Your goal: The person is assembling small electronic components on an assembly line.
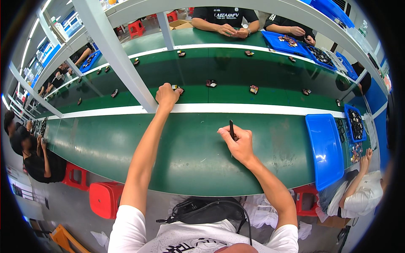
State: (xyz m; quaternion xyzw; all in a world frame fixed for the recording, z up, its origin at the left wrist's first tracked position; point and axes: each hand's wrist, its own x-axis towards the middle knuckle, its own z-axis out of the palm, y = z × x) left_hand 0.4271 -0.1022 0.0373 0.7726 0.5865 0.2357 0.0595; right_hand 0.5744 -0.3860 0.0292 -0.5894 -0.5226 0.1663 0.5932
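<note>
My left hand reaches across the white rail onto the green conveyor belt. Its fingers are closed on a small dark part with yellow and red bits, partly hidden by the fingertips. Over the green worktop, my right hand is wrapped round a slim black pen-like tool, whose upper end sticks up past the fingers. More small parts of similar look lie spaced along the belt: one dark part and one yellowish part are to the right of my left hand.
A white post rises beside my left forearm, and a white rail edges the belt. To the right lies a blue tray, with a blue bin of dark parts beyond. Co-workers sit opposite and at both sides. A red stool stands at lower left.
</note>
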